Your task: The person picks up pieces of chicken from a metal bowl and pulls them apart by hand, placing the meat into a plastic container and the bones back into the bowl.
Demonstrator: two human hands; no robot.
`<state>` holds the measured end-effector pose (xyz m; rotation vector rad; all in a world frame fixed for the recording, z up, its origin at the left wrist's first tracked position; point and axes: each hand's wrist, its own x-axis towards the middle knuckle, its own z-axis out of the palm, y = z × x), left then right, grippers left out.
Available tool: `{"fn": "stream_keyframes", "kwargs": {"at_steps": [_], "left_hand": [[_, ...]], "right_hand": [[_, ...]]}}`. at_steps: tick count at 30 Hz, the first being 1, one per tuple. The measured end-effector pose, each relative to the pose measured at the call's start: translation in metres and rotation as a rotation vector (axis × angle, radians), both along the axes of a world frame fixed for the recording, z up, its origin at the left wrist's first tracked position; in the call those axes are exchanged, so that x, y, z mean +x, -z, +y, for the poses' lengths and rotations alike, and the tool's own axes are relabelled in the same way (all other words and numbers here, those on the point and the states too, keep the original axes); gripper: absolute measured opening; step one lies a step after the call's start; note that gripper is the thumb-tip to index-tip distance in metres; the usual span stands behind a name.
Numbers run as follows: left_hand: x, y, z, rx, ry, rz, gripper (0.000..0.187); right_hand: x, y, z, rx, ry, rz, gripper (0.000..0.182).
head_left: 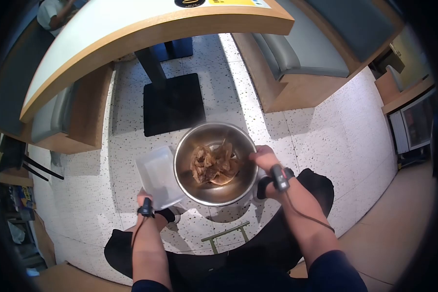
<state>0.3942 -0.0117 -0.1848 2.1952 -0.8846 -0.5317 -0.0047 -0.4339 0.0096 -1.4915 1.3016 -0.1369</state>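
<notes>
A wide metal bowl [181, 181] shows in the middle of the view, with brown, crumpled, leaf-like pieces [213, 164] lying inside it. My right hand [264, 158] is closed on the bowl's right rim. To the left is a translucent white plastic tub [152, 160], partly overlapped by the bowl. Its near left corner is in my left hand [144, 198], whose fingers are wrapped round the edge and partly hidden. Each wrist wears a small black strapped device with a cable.
A table [155, 30] with a wooden edge spans the top, its post standing on a black base plate [174, 104]. Padded benches [309, 53] flank it. Between my legs is a green low frame [226, 237] on the speckled floor [321, 141]. Another person [53, 14] appears at upper left.
</notes>
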Motion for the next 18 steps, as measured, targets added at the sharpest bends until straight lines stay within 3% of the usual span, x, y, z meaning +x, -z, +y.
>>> {"fn": "stream_keyframes", "kwargs": {"at_steps": [1,2,5,7,12,15,18], "left_hand": [[0.023,-0.013,-0.004,0.39,-0.182,-0.094,0.03],[0.044,-0.015,0.001,0.29,-0.296,-0.201,0.036],[0.059,-0.141,-0.028,0.311,-0.361,0.068,0.05],[0.069,-0.178,-0.028,0.251,-0.349,0.098,0.052],[0.049,-0.188,-0.044,0.078,-0.292,0.118,0.053],[-0.002,-0.169,-0.068,-0.001,-0.191,0.158,0.044],[-0.094,-0.196,-0.106,-0.22,-0.289,0.423,0.038]], "right_hand": [[0.0,0.003,-0.001,-0.012,-0.023,-0.011,0.027],[0.002,-0.004,0.0,-0.018,-0.018,-0.005,0.025],[-0.002,-0.028,0.003,-0.037,0.024,-0.085,0.025],[-0.007,-0.047,-0.001,0.011,0.102,-0.171,0.021],[-0.013,-0.112,-0.003,-0.033,0.165,-0.314,0.016],[-0.01,-0.147,0.006,-0.06,0.164,-0.375,0.017],[-0.005,-0.144,0.009,-0.126,0.128,-0.356,0.018]]}}
